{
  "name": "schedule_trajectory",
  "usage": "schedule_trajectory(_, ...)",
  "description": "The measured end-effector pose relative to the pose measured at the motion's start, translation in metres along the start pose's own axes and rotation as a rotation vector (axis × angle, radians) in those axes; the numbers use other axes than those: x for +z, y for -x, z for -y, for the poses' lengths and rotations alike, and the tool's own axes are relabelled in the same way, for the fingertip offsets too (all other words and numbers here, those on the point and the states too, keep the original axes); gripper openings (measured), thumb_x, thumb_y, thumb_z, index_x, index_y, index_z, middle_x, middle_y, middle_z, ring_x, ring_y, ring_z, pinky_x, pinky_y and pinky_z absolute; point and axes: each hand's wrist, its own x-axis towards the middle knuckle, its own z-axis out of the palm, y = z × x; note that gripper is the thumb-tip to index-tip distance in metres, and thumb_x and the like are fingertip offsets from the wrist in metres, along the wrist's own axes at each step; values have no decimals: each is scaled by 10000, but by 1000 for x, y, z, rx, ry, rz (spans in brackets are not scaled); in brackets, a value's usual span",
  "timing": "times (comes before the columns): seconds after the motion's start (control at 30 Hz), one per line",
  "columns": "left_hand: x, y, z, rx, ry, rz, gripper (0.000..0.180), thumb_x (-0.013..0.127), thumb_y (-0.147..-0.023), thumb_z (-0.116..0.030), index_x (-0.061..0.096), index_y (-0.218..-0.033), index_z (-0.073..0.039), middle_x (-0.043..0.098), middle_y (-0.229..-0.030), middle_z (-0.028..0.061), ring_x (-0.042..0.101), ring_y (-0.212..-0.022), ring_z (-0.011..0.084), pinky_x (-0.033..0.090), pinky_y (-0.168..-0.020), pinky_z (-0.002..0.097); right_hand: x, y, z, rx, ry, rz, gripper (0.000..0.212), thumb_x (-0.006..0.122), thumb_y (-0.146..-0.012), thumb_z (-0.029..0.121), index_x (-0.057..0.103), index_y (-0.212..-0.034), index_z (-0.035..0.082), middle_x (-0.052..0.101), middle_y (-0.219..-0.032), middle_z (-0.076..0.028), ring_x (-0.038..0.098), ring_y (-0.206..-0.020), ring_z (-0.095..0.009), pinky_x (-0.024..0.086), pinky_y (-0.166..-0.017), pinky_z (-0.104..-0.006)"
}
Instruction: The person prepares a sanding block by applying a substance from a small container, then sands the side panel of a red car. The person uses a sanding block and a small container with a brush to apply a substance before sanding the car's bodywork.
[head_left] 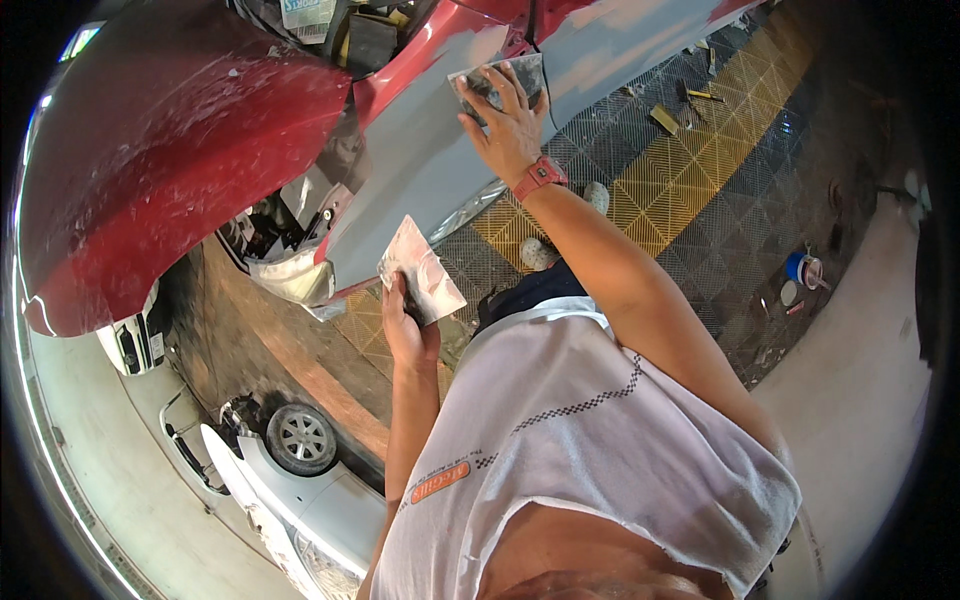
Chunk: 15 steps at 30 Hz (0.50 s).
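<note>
Grey filler covers the side panel [420,170] of a red car [150,150], seen from above by the person working on it. Right hand [508,125], a red watch [540,177] on its wrist, presses a flat spreader blade [500,80] against the panel, fingers splayed over it, likely to bear evenly. Left hand [408,322], lower and nearer, grips a pale mixing board [420,272] by its edge, tilted up, probably keeping filler within reach. Tools lie scattered on the yellow grid floor [680,170] at far right.

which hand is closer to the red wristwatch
Right. The red wristwatch sits on the right hand's own wrist, that hand pressing a sanding sheet on the grey panel. The left hand is lower down, holding a flat scraper.
</note>
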Motion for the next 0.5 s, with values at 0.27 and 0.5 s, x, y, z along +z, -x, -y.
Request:
schedule_trajectory(0.27,-2,-6,6,22,56,16,487,572,-1132,-208,480,-1568,-11,596,-1486,91,593,-1358,237,478,-1172,428,-58,23,-16,341,-555,-193,557,743,-1015,348,597,-1549,285,511,-1565,-114,513,-1437,-296,480,-1111,-593)
schedule_trajectory(0.5,3,-4,5,-56,-13,-54,503,577,-1129,-220,475,-1574,-10,603,-1491,102,603,-1353,253,487,-1166,434,-102,-9,-18,887,-1279,157,721,663,-1034,164,294,-1654,165,548,-1471,-129,696,-1098,-235,675,-688,-420)
